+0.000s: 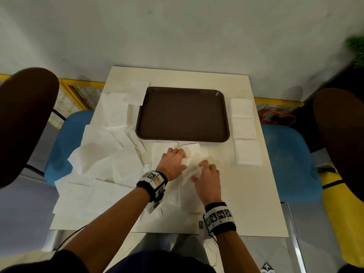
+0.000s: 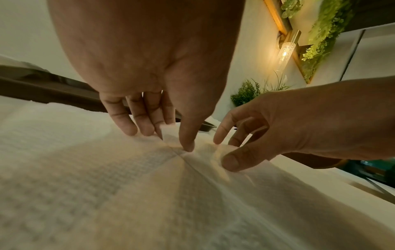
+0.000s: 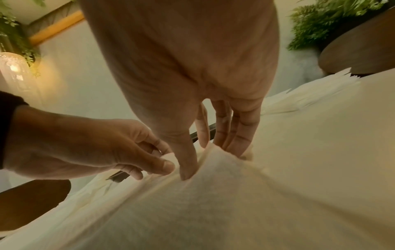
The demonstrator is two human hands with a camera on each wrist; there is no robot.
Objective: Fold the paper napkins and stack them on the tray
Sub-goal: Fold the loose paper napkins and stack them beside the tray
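Note:
A white paper napkin [image 1: 185,194] lies open on the table's front middle, just before the empty brown tray [image 1: 183,115]. My left hand [image 1: 181,156] is at its far part, thumb and fingertips closed on a small ridge of paper [image 2: 169,140]. Close to its right, my right hand [image 1: 204,168] pinches a raised fold of the same napkin, thumb in front and fingers behind [image 3: 205,160]. In the left wrist view the right hand [image 2: 222,152] lifts the paper beside a crease. The left hand [image 3: 164,160] shows at the left of the right wrist view.
A loose heap of unfolded napkins [image 1: 106,154] covers the table's left side. Three stacks of folded napkins [image 1: 244,128] line the right edge beside the tray. Blue chair seats [image 1: 289,160] and brown chair backs [image 1: 25,119] flank the cream table [image 1: 256,203].

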